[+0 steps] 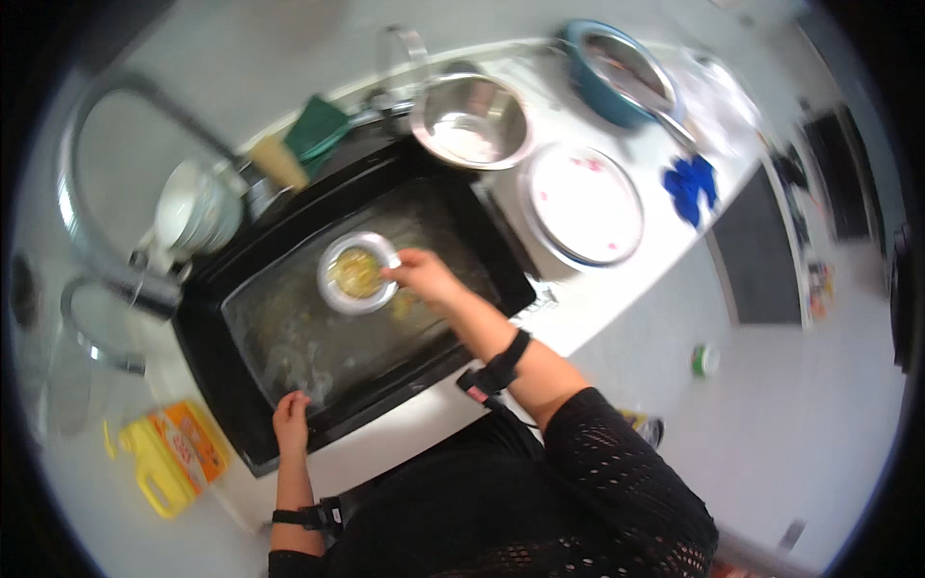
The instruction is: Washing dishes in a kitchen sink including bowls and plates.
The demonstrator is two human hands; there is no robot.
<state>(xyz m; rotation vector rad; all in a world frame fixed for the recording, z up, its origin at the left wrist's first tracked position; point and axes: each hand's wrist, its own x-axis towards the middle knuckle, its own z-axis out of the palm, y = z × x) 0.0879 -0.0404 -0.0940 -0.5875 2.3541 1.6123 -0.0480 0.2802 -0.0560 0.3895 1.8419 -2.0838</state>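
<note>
My right hand (426, 276) grips the rim of a small round metal sink strainer (327, 283), held over the middle of the sink. Yellowish scraps (356, 273) lie inside the strainer. Below it, the black sink (498, 238) contains murky water (289, 318) with foam and loose yellowish bits. My left hand (291, 419) is over the sink's near left edge, its fingers bent close together. Nothing shows in that hand, though its palm side is hidden.
A tall curved faucet (69, 180) arches over the left side. Stacked bowls (189, 206), a green cloth (316, 134) and a steel pot (470, 119) stand behind the sink. To the right are a lidded container (585, 206), a blue basin (607, 101) and blue gloves (690, 189). A yellow jug (170, 459) sits left.
</note>
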